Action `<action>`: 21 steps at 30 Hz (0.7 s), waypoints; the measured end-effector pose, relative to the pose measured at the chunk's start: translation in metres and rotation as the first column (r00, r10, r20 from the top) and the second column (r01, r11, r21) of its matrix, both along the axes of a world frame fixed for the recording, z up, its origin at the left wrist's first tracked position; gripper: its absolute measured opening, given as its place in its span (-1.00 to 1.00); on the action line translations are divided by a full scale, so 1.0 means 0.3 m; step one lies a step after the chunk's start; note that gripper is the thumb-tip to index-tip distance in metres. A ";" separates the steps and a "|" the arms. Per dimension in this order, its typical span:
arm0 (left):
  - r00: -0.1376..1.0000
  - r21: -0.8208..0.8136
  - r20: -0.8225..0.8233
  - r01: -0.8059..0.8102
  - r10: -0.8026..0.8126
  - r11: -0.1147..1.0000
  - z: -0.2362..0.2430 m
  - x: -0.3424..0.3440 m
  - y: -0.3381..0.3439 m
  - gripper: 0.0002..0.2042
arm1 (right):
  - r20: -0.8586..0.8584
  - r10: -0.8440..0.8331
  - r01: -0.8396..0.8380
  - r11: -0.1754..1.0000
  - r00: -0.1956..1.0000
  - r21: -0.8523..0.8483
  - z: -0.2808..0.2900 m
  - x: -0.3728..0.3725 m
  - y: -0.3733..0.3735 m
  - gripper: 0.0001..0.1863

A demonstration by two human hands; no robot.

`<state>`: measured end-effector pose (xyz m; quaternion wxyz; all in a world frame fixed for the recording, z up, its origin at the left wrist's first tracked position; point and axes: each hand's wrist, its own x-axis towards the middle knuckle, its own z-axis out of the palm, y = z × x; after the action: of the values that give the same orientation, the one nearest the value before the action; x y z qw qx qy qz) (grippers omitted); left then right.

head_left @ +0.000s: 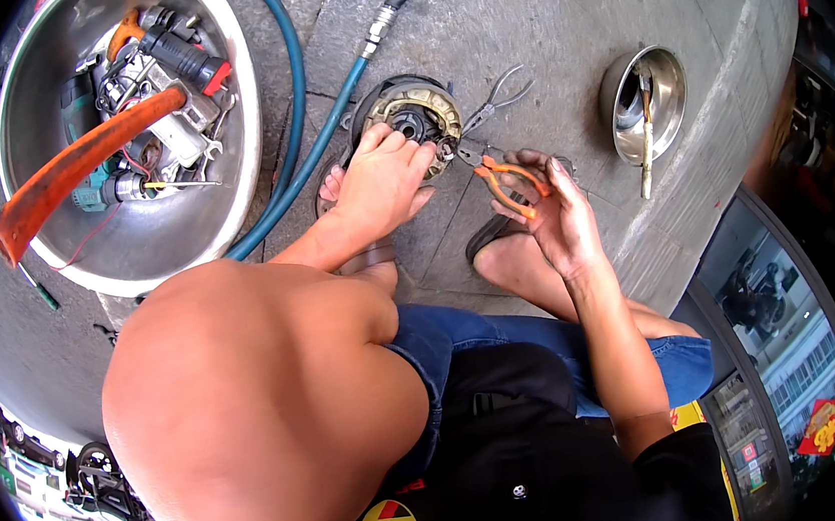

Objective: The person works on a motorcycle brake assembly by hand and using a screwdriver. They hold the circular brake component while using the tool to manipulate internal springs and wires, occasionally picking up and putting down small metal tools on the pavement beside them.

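Observation:
A round drum brake assembly (441, 106) with pale curved shoes and a dark hub lies on the pavement in front of me. My left hand (380, 179) is closed on its near left side, fingers curled over the rim and the middle; what the fingertips touch is hidden. The orange-handled pliers (502, 180) are held in my right hand (566, 218), handles against thumb and fingers. Their jaws reach to the right edge of the brake assembly, close to a small dark part there. A second pair of pliers (501, 102), bare metal, lies with handles spread just right of the assembly.
At the left stands a large metal basin (250, 166) holding drills, wrenches and an orange-handled hammer (86, 162). A blue-green hose (332, 128) runs between basin and brake. On the right sits a small metal bowl (614, 111) with a brush (646, 143). My feet flank the work.

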<state>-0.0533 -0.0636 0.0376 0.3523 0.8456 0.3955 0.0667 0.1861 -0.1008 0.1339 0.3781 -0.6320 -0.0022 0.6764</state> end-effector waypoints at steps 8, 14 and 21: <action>0.993 0.036 0.014 0.120 -0.121 0.992 -0.012 -0.004 -0.012 -0.47 | -0.145 -0.061 0.012 0.950 0.987 -0.313 -0.103 0.043 -0.054 -0.72; 0.992 0.034 0.072 0.106 -0.108 0.994 -0.005 0.008 -0.003 -0.56 | -0.463 0.017 -0.215 0.900 0.886 -0.379 -0.181 -0.005 -0.123 -0.69; 0.954 0.014 0.297 0.028 -0.030 1.000 -0.016 -0.065 0.010 -0.61 | -0.083 0.611 -0.596 0.718 0.787 -0.360 -0.033 0.009 -0.092 -0.63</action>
<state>-0.0728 -0.0606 0.0326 0.4046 0.8334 0.3253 0.1897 0.1888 -0.1285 0.1240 0.0117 -0.6698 -0.0892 0.7371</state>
